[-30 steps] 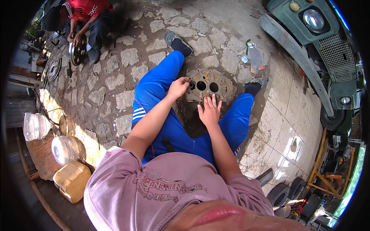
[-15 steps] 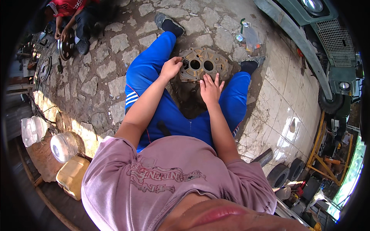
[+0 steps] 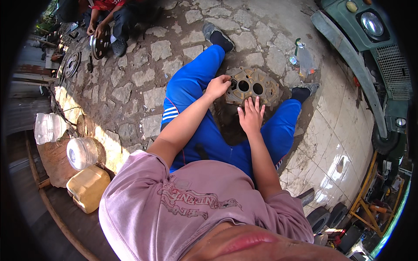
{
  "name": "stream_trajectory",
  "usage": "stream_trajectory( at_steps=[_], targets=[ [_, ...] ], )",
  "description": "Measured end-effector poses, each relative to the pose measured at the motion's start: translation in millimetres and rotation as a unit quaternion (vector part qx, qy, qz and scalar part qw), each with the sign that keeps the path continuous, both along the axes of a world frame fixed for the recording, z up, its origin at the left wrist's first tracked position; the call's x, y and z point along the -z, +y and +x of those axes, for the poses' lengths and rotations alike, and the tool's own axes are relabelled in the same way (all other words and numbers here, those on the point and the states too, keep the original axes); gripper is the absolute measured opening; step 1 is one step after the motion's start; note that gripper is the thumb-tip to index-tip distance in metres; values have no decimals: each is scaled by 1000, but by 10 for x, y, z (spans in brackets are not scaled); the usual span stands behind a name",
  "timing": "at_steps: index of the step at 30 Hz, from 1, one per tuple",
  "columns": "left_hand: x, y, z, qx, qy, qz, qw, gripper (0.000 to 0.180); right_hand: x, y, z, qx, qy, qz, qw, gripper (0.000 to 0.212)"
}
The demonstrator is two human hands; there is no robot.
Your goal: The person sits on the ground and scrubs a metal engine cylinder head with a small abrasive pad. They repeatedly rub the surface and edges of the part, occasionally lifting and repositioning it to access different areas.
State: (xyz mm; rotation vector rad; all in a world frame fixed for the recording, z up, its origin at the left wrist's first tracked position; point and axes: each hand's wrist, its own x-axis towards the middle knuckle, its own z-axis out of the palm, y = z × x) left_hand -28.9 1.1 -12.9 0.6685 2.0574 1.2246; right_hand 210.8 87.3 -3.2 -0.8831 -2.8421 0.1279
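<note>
A greyish-brown cast metal housing (image 3: pixel 271 88) with two round holes side by side lies on the ground between my spread legs. At its left rim is my left hand (image 3: pixel 217 86), the fingers drawn together against the edge beside a small dark opening. Whatever those fingertips pinch, if anything, is too small to make out. My right hand (image 3: pixel 251 115) lies palm down with its fingers spread, the fingertips on the near edge of the housing below the holes.
Uneven paving stones (image 3: pixel 143 77) surround me on the left, white tiles (image 3: pixel 321 130) on the right. A green vehicle (image 3: pixel 379 26) stands at the far right. Another person (image 3: pixel 124 21) holds a metal disc (image 3: pixel 100 45) at the far left. A yellow jerrycan (image 3: pixel 89 188) stands near left.
The whole view has shifted, so the scene sits further right in the picture. My right hand has slid slightly left along the housing; my left hand stays at its left rim.
</note>
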Motion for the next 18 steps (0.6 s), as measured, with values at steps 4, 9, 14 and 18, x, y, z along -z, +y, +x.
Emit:
stream_trajectory(
  at_steps=[4,9,14,18],
  targets=[
    [-16,-6,0,5,-5,7,1000,47,-146,69,-26,12,9,-19,1000,48],
    [65,-56,-11,-5,-9,29,1000,48,-282,91,-48,72,-1,-85,994,50],
    [-52,-21,63,16,2,25,1000,48,-133,13,-4,7,-2,-23,1000,48],
    [30,6,24,24,4,27,999,48,-104,11,-22,1,1,-3,1000,48]
  ],
)
